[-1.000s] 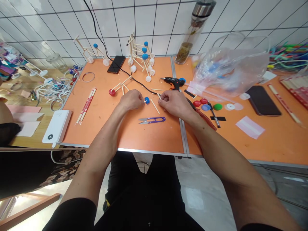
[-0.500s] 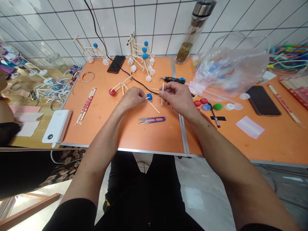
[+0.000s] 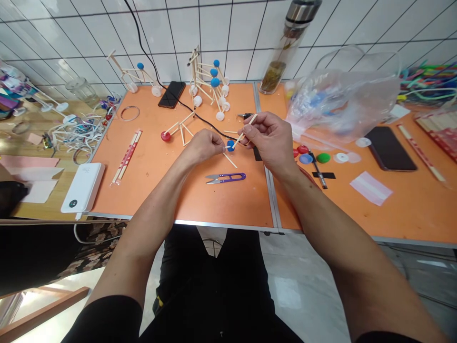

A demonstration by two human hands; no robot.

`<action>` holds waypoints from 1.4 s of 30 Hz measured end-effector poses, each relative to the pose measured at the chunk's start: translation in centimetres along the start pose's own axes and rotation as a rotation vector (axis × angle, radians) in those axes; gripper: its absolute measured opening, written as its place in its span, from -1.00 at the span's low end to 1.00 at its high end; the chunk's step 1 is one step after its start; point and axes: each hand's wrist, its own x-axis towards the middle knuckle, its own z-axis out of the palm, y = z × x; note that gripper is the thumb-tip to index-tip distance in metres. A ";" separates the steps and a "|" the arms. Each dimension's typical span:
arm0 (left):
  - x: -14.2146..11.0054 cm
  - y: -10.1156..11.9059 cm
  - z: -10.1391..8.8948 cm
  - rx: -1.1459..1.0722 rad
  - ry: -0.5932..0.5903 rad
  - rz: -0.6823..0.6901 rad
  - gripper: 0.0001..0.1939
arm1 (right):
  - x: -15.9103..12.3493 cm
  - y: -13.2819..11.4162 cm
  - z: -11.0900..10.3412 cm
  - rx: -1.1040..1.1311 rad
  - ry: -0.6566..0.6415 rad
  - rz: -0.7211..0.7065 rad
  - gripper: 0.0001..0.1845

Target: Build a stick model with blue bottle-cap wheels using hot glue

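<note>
Hands close together over the bench point(image 3: 150, 190) — the left hand point(image 3: 203, 146) pinches a short stick point(image 3: 225, 147) set in a blue cap point(image 3: 231, 146), the right hand point(image 3: 266, 142) grips a longer stick point(image 3: 249, 125) angled down toward that cap — purple-handled snips point(image 3: 225, 178) lie just below.

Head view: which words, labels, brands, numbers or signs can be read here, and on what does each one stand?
No text can be read for certain.
Red print on the paper chopstick wrapper: too small and blurred.
Dark round display on the white power bank: too small to read.
</note>
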 end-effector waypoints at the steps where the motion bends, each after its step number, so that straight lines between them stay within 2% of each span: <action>1: 0.0 0.1 0.1 0.003 -0.002 0.006 -0.82 | -0.1 -0.1 0.1 0.009 0.015 -0.005 -0.59; 6: -0.2 0.5 0.6 0.012 -0.042 0.043 -0.81 | -0.3 0.0 0.5 0.040 0.030 -0.087 -0.63; 9: -0.2 0.7 0.8 0.014 -0.060 0.053 -0.85 | -0.3 0.0 0.8 -0.017 0.025 -0.131 -0.61; 14: -0.3 1.0 0.9 0.024 -0.089 0.060 -0.87 | -0.4 -0.4 1.0 -0.138 0.004 -0.088 -0.65; 19: -0.4 1.2 0.9 0.037 -0.094 0.057 -0.86 | -0.6 -0.2 1.2 -0.168 0.000 -0.100 -0.77; 24: -0.5 1.1 0.9 0.023 -0.105 0.065 -0.87 | -0.7 0.0 1.2 -0.207 -0.003 -0.087 -0.79; 28: -0.3 0.8 0.9 0.010 -0.111 0.080 -0.87 | -0.7 0.0 1.1 -0.188 0.001 -0.100 -0.80; 34: -0.3 0.8 0.9 0.012 -0.120 0.095 -0.85 | -0.6 0.1 1.1 -0.182 0.000 -0.083 -0.69; 42: -0.4 0.9 0.8 0.036 -0.117 0.080 -0.84 | -0.7 0.3 1.2 -0.123 -0.005 -0.132 -0.79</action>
